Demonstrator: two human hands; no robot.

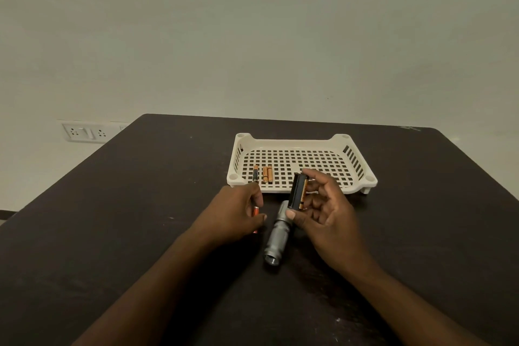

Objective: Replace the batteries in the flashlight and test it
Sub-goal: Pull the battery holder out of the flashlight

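Note:
A silver flashlight (pixel 278 236) lies on the dark table (pixel 112 233), its open end toward me. My right hand (pixel 323 211) grips a black battery holder (pixel 298 191) with orange batteries in it, held upright just above the flashlight's far end. My left hand (pixel 238 211) pinches a black and orange battery (pixel 255 174) at its lower end, over the tray's front left corner. An orange battery (pixel 256 212) lies on the table, half hidden under my left fingers. Two orange batteries (pixel 267 174) lie side by side in the white tray (pixel 292 140).
The white perforated tray sits at the table's far middle. A wall socket plate (pixel 84 132) is on the wall at the left. The table's far edge runs close to the wall.

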